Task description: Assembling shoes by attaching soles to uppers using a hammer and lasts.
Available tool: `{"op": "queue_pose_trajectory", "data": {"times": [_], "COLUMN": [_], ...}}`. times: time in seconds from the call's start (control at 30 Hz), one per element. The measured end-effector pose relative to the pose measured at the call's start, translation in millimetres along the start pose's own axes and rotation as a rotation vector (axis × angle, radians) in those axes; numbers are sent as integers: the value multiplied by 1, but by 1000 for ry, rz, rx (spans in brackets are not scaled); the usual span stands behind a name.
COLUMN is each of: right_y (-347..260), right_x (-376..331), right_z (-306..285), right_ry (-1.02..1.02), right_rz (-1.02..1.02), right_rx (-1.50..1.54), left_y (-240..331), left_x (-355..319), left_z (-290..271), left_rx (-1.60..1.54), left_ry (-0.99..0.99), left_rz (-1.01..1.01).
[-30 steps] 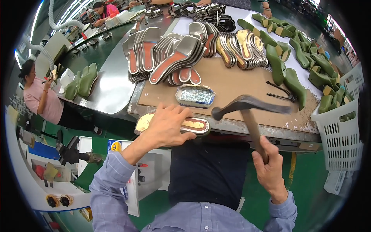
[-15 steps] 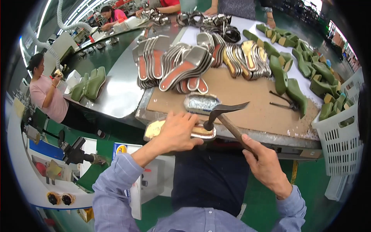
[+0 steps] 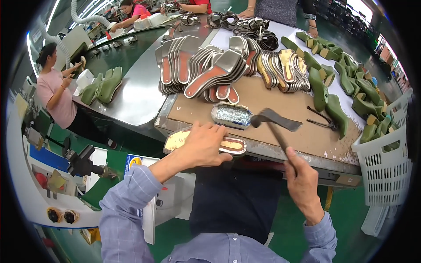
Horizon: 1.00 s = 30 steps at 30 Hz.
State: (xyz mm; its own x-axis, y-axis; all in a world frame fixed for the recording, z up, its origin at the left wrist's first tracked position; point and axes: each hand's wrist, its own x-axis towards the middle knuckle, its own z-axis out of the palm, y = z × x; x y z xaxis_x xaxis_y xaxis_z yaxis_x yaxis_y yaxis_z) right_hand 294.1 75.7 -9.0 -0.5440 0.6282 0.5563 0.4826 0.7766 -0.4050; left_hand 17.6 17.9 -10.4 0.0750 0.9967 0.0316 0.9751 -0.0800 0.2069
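Note:
My left hand [image 3: 202,144] lies over a shoe insole [image 3: 234,145] with a pale rim and a gold and brown face. Its fingers curl across the middle and hold it at the table's front edge. What lies under the insole is hidden. In my right hand [image 3: 302,182] is a shoemaker's hammer [image 3: 278,136], gripped by its wooden handle. The dark head, with a round face and a long curved peen, is raised to the right of the insole, apart from it. Just behind my left hand sits a small tray of shiny bits [image 3: 231,116], probably tacks.
Stacked silver-edged insoles [image 3: 215,74] and gold ones [image 3: 285,70] stand at the back. Pincers [image 3: 322,118] lie near green shoe lasts [image 3: 335,116] on the right. A white basket [image 3: 381,171] stands at the right corner. A person in pink [image 3: 57,92] works at left.
The hammer head has risen off the insole and swung right, its peen now pointing more toward the right. My left hand stays on the insole.

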Motion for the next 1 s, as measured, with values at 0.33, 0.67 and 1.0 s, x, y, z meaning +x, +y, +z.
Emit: {"op": "queue_pose_trajectory", "data": {"times": [0.33, 0.67, 1.0], "right_y": [144, 121, 119], "right_x": [-49, -30, -14], "right_z": [28, 32, 13], "right_ry": [-89, -33, -72], "right_rz": [156, 235, 283], "right_rx": [-616, -519, -332], "left_y": [-81, -384, -271], "left_x": [-9, -103, 18], "left_z": [-77, 8, -31], "left_rx": [-927, -342, -16], "left_ry": [582, 1424, 975], "left_rz": [-268, -1032, -577]}}
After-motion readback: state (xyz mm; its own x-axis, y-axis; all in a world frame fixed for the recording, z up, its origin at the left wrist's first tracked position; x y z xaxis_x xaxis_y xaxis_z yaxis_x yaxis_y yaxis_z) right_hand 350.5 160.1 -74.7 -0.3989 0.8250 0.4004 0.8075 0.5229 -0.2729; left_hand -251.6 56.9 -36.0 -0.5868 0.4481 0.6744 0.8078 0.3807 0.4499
